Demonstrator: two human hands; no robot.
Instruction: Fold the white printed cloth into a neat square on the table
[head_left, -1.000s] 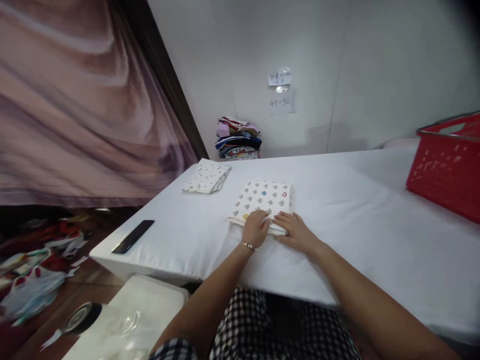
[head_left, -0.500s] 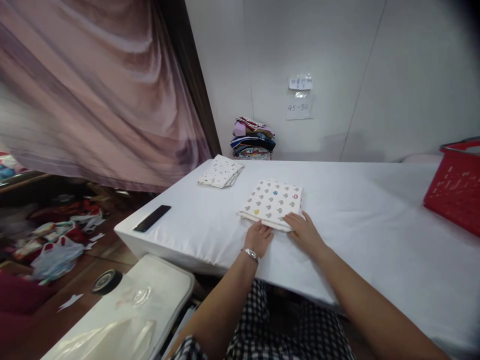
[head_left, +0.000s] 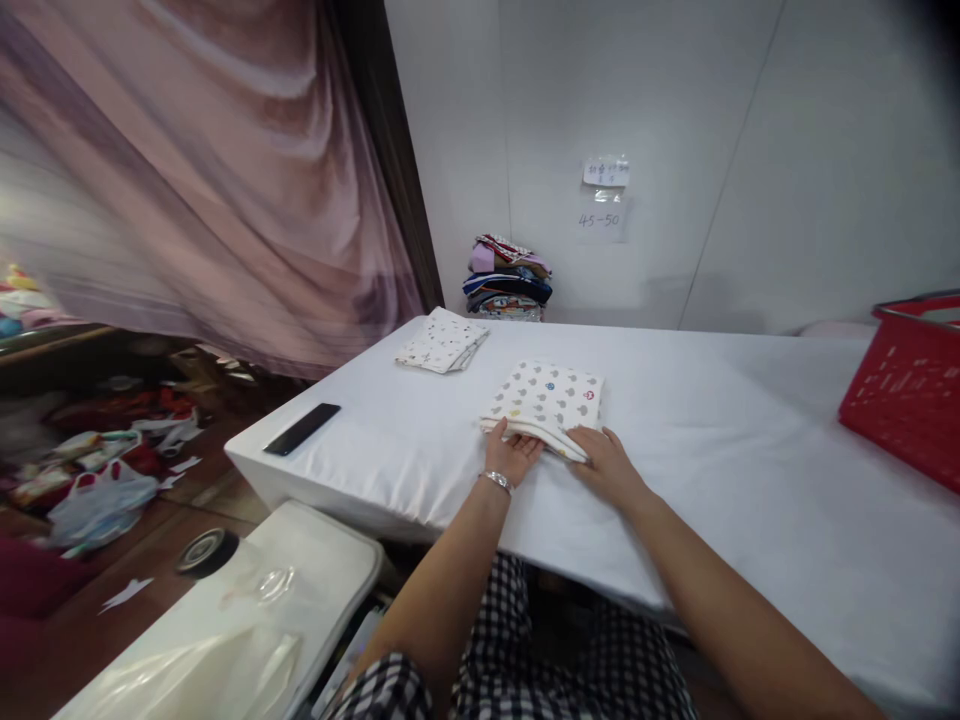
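Observation:
A folded white cloth [head_left: 551, 391], printed with grey tree-like shapes and a few coloured ones, lies on the white-covered table [head_left: 697, 440] in front of me. My left hand [head_left: 511, 452], with a silver bracelet at its wrist, is palm up with its fingers under the cloth's near edge and its thumb on top. At the near right corner, my right hand [head_left: 606, 462] grips the edge. Between the hands the front layers are lifted a little and bent. A second folded cloth [head_left: 441, 341], white with small dark marks, rests farther back on the left.
A black flat object [head_left: 303, 429] lies near the table's left edge. On the right stands a red plastic basket [head_left: 904, 385]. Folded fabrics are stacked [head_left: 508, 280] against the back wall. Lower left, a white side surface [head_left: 322, 540] holds a roll of tape [head_left: 208, 553] and clear plastic.
My left hand has moved slightly forward, its fingers now under the cloth's front edge. That edge has risen and bent. My right hand has closed on the near right corner.

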